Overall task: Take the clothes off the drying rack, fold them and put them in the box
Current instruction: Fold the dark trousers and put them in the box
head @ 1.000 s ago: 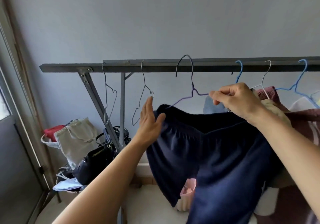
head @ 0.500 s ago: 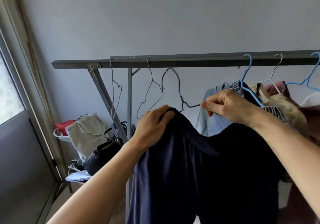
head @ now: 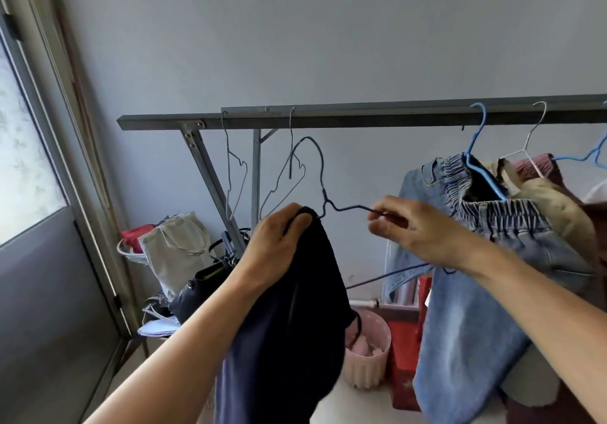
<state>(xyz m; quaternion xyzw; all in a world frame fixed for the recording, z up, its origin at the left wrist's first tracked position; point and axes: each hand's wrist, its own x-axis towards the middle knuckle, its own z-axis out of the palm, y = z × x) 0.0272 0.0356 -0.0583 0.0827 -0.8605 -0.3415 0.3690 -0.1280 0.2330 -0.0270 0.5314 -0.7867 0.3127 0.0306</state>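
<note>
Two hands share this step: the left hand [head: 279,243] clamps its grip on the bunched waistband of the navy trousers [head: 289,325], while the right hand [head: 417,233] pinches the arm of the dark hanger [head: 323,193] between thumb and fingers. That hanger's hook hangs free below the rack [head: 361,118], not on the bar, so garment and hanger are already off it. The trousers dangle from the left hand, in front of the rack's left end; the waistband sits right at the hanger's neck, and I cannot tell whether any cloth is still caught on the wire.

To finish cleanly, I would keep the left hand firm and draw the hanger out to the right along its own line, not upward, so the wire does not snag the waistband. The freed hanger could go back on the bar beside the two bare wire hangers [head: 236,174]. Watch the jeans [head: 466,275] hanging just to the right on the blue hanger [head: 479,160]; a wide sweep may knock them. No box is in view, so folding comes later.
</note>
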